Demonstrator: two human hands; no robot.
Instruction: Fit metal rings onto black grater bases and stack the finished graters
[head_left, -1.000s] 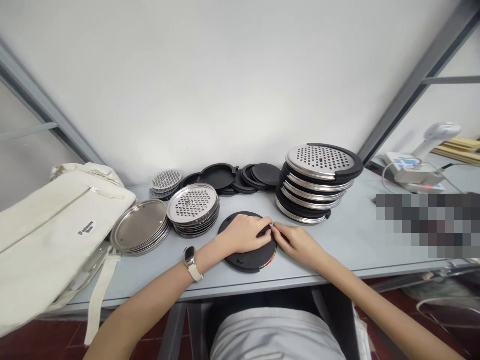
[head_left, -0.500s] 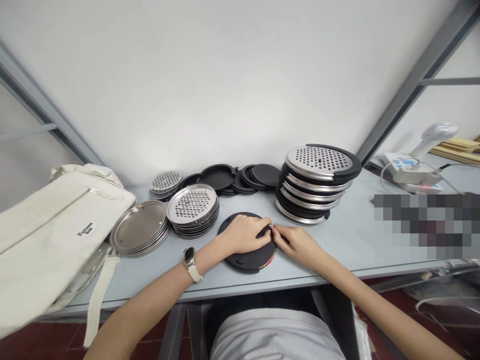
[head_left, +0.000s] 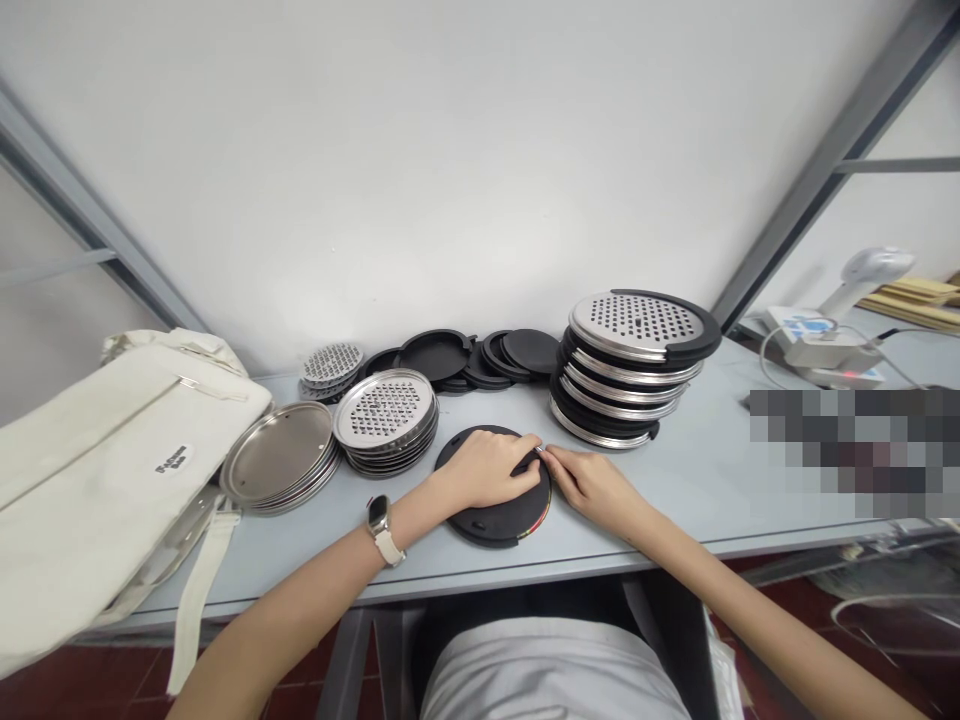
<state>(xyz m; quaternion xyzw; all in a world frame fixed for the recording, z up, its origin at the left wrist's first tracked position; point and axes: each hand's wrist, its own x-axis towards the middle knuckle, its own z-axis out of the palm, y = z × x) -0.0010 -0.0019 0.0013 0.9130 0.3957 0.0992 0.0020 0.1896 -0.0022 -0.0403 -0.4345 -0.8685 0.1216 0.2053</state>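
A round black disc (head_left: 499,515) lies on the table in front of me, with a thin red and yellow edge showing at its lower right. My left hand (head_left: 495,468) rests on top of the disc, its fingers curled at the upper right rim. Beside that rim, my right hand (head_left: 589,485) is closed in a pinch. A tiny shiny piece shows between the two hands' fingertips, too small to name. What the left fingers press or hold is hidden.
Behind are a tall stack of perforated and black-rimmed discs (head_left: 637,325), black round trays (head_left: 435,355), a grater stack (head_left: 384,410) and metal plates (head_left: 279,450). A cream bag (head_left: 112,480) lies left; a white scanner (head_left: 874,268) stands right.
The fingertips of both hands have shifted very slightly left at the disc's rim. The disc and the stacks look unmoved.
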